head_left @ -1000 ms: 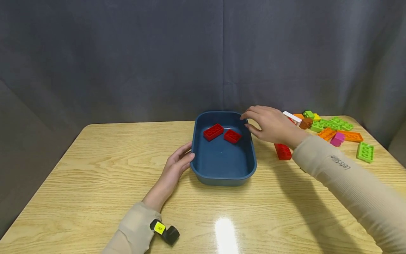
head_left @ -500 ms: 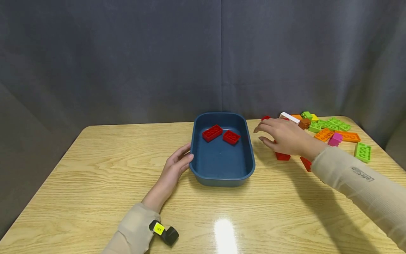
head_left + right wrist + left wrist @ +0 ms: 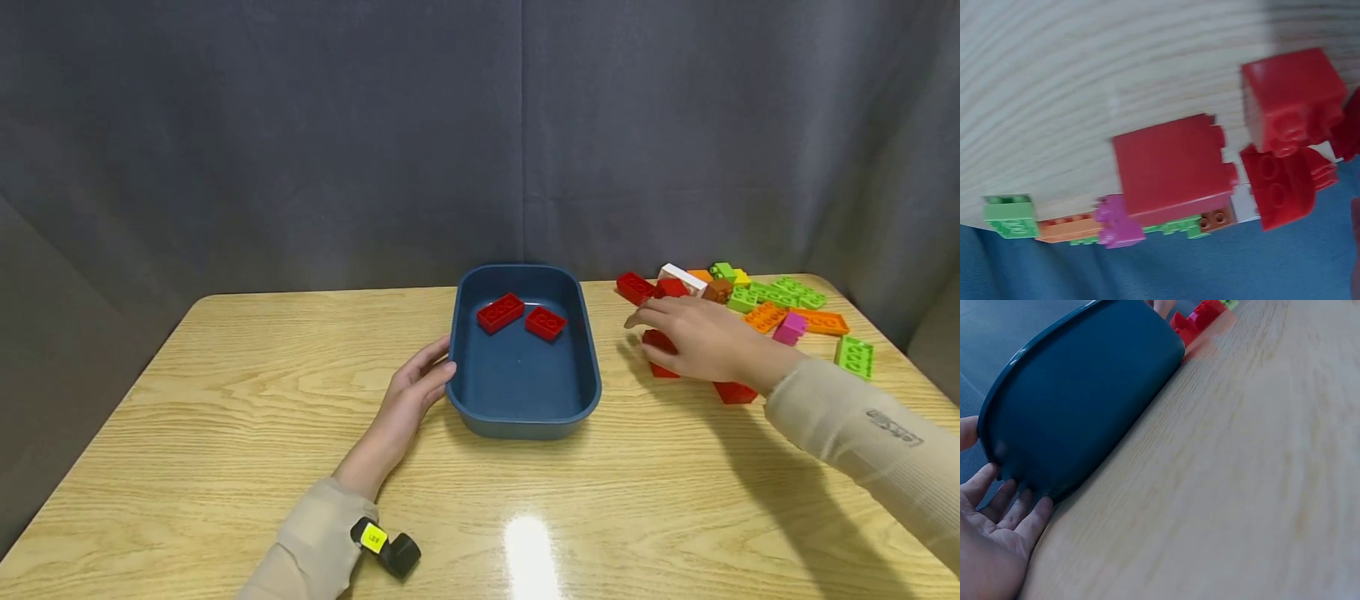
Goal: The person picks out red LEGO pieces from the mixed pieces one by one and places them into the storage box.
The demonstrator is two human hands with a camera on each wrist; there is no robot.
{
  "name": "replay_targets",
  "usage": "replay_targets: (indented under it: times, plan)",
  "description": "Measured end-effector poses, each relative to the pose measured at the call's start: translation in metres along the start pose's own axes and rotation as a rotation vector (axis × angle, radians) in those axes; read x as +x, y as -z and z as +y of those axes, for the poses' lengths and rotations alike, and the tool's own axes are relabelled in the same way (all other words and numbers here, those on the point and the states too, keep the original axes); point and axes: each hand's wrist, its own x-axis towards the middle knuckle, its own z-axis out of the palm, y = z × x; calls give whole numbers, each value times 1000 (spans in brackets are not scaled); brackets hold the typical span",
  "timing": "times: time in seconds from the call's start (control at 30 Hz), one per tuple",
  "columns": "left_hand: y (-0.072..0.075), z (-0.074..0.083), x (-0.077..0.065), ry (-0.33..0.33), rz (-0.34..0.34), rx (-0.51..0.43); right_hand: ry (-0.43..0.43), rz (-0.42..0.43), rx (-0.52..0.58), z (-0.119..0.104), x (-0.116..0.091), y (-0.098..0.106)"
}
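My left hand [image 3: 408, 396] rests against the left side of a dark blue bin [image 3: 525, 421]. In the left wrist view its fingers [image 3: 1035, 519] lie on the bin's outer wall, with the thumb at the rim. Inside the bin lie a larger red toy brick [image 3: 500, 313] and a smaller red brick [image 3: 546, 323]. Right of the bin, my right hand [image 3: 693, 337] hovers with relaxed fingers, thumb beside a red brick [image 3: 662, 363] that it partly covers. Another red brick [image 3: 737, 393] shows below its wrist. A sliver of the hand appears in the right wrist view.
Behind my right hand lie a red brick [image 3: 635, 287] and a white brick [image 3: 682, 280]. Green, orange, brown, yellow and pink bricks [image 3: 791, 328] spread toward the right table edge. A grey curtain [image 3: 360, 150] hangs behind the wooden table [image 3: 225, 400].
My right hand has moved right and down from the bin's right rim to the red bricks. The left hand stays at the bin, and the two red bricks inside have not moved.
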Motion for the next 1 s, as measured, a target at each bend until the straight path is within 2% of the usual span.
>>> replay_targets:
  times: [0.17,0.4,0.6,1.0]
  plan:
    - [1,0,-1,-1,1,6,-33,-25,3,7,-9,-3]
    - [-1,0,0,1,4,1,-72,-111,23,13,-19,-5]
    - [-1,0,0,2,6,2,-70,-117,48,16,-24,-4]
    - [0,0,0,0,-4,8,-56,-139,30,17,-27,-7]
